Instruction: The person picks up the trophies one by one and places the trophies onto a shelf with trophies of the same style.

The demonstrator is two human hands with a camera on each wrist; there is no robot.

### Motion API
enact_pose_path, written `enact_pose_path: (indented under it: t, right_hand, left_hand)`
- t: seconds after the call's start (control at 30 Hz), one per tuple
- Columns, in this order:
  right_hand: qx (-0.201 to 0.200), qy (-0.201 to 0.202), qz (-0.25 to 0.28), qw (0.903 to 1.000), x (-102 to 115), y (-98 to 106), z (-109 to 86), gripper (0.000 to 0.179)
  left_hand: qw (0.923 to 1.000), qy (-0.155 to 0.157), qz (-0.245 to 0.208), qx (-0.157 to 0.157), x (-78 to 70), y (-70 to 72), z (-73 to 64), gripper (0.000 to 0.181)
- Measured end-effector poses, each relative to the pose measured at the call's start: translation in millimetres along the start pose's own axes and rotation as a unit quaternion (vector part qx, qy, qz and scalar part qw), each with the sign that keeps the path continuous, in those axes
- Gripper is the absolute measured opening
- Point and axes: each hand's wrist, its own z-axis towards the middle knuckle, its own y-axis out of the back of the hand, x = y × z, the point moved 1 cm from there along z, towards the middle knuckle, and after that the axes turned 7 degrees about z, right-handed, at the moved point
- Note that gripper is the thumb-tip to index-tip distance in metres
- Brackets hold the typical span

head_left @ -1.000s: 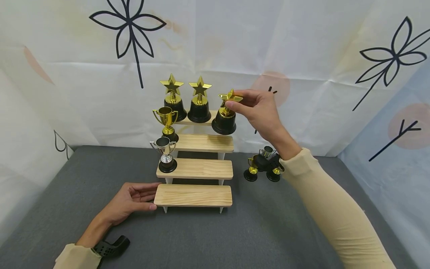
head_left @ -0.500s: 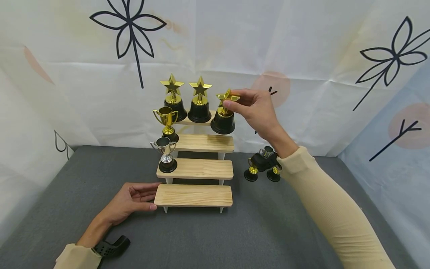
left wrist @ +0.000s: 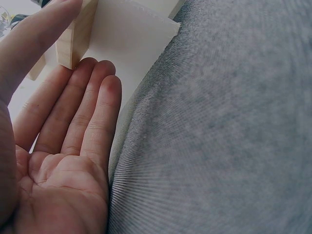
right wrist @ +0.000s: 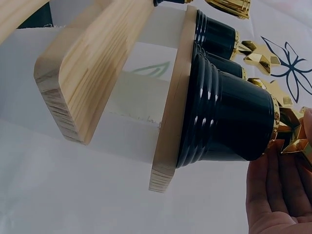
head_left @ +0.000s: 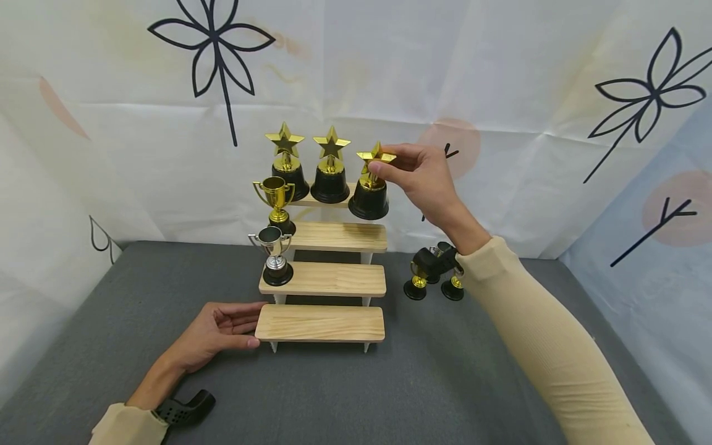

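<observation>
My right hand [head_left: 417, 176] pinches the gold star of a star trophy [head_left: 369, 199] at the right end of the top shelf. In the right wrist view the trophy's black base [right wrist: 229, 119] sits right at the top shelf board [right wrist: 170, 122]. Two more star trophies, a left one [head_left: 290, 179] and a middle one [head_left: 330, 184], stand on that shelf. My left hand [head_left: 214, 330] has its fingers straight against the left end of the wooden bottom step [head_left: 319, 322]; the left wrist view shows the fingertips [left wrist: 108, 87] by the stand's white side panel [left wrist: 129, 44].
A gold cup trophy [head_left: 275, 194] stands at the left of the second shelf, a silver cup trophy [head_left: 272, 242] on the one below. Several small cup trophies, one gold-stemmed [head_left: 415, 287], stand on the grey table right of the stand, partly behind the right wrist strap.
The right hand has moved slightly left and the star trophy with it, its base now more upright over the shelf's right end. My left hand has stayed in place.
</observation>
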Motion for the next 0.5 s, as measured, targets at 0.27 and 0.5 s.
enact_pose_path:
  t: [0.27, 0.5]
  right_hand:
    - [0.0, -0.001, -0.002, 1.0, -2.0, 1.5, 4.1, 0.035]
    - [0.0, -0.002, -0.001, 1.0, -2.1, 2.0, 6.0, 0.034]
  left_hand:
    - [1.0, -0.003, -0.006, 0.003, 0.2, 0.0, 0.6, 0.064]
    - [1.0, -0.004, -0.008, 0.003, 1.3, 0.3, 0.6, 0.064]
